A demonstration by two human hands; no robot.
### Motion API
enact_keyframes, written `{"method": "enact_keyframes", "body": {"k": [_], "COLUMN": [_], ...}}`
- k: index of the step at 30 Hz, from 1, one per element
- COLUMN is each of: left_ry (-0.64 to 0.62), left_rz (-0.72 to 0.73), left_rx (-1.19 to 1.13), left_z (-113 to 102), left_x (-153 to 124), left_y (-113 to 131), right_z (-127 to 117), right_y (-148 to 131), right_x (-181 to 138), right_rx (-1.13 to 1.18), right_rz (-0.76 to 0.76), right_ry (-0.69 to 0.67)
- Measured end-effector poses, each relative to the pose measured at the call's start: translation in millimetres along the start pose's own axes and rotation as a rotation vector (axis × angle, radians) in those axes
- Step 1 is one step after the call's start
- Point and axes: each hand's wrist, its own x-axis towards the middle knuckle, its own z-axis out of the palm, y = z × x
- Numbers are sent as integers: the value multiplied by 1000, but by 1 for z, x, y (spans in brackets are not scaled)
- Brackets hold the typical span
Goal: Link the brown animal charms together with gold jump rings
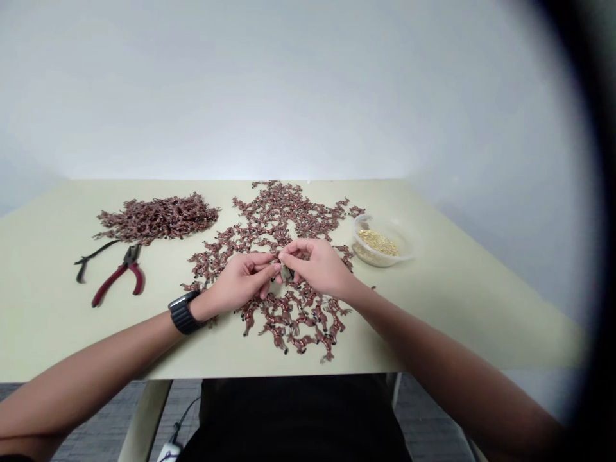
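Over the middle of the table, my left hand (245, 279) and my right hand (317, 266) meet at the fingertips, both pinched closed. Between them shows a bit of a small brown thing, mostly covered by the fingers; its colour matches the figurines around it. Beneath and around both hands lie many small brown animal figurines (301, 321), reindeer-like with dark feet, spread out in a loose layer. A dark watch is on my left wrist.
At the back left is a dense heap of similar brown figurines (161, 218). Red-handled pliers (129, 269) and a dark, thin tool (86, 263) lie before it. Right of the figurines stands a clear plastic tub (404, 247) holding small gold-coloured pieces (380, 242). A wall rises behind the table.
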Motion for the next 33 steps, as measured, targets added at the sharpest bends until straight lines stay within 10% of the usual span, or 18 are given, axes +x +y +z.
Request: {"method": "enact_keyframes", "body": {"k": [5,17,25,33], "left_ry": [-43,-84,28,-41], "left_rz": [-20,-96,-36,-55], "left_rx": [-69,-224,71,-42], "left_z": [-1,-1,1,-1], "left_x": [0,3,0,1], "left_y": [4,-3,-4,0], "right_z": [-6,-7,3,-4], "right_y": [2,4,7,5], "right_x": [2,-1,1,4], "right_rx": [49,-370,148,172], "right_rz": [34,-506,110,121], "right_ry": [-33,49,-70,-80]}}
